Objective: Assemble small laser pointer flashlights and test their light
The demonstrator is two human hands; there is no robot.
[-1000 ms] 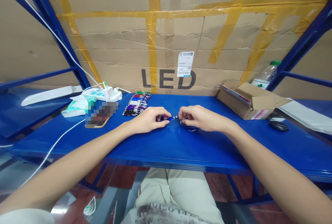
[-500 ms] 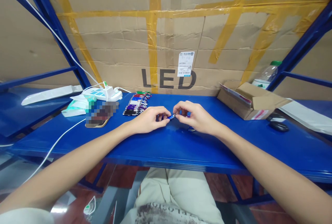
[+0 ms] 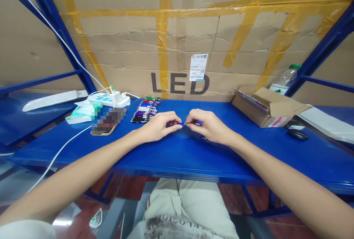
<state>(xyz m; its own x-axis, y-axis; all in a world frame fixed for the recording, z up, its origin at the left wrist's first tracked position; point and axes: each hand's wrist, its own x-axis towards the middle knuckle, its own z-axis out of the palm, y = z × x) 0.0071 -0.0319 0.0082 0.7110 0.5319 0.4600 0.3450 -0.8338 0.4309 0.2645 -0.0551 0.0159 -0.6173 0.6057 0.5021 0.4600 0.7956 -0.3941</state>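
Note:
Above the blue table (image 3: 171, 158), a small blue keychain flashlight (image 3: 183, 124) is pinched between both hands, mostly covered by the fingers. My left hand (image 3: 162, 125) has its closed fingertips on the blue body. My right hand (image 3: 206, 124) is closed, with thumb and forefinger pinching the opposite end. Below the right palm a dark metal clip (image 3: 203, 138) shows; I cannot tell whether it is joined to the flashlight. Left of my hands lies a neat row of keychain flashlights (image 3: 143, 110) in several colours, their clips pointing right.
A phone (image 3: 109, 123), a white power strip (image 3: 116, 100) and a tissue pack (image 3: 84, 113) are at the left. On the right are an open cardboard box (image 3: 265, 108), a black mouse (image 3: 297, 134) and a plastic bottle (image 3: 286, 78). A large carton (image 3: 124, 47) stands behind.
My right fingers have straightened their pinch on the flashlight's end, and the flashlight lies more level. The left hand has hardly moved.

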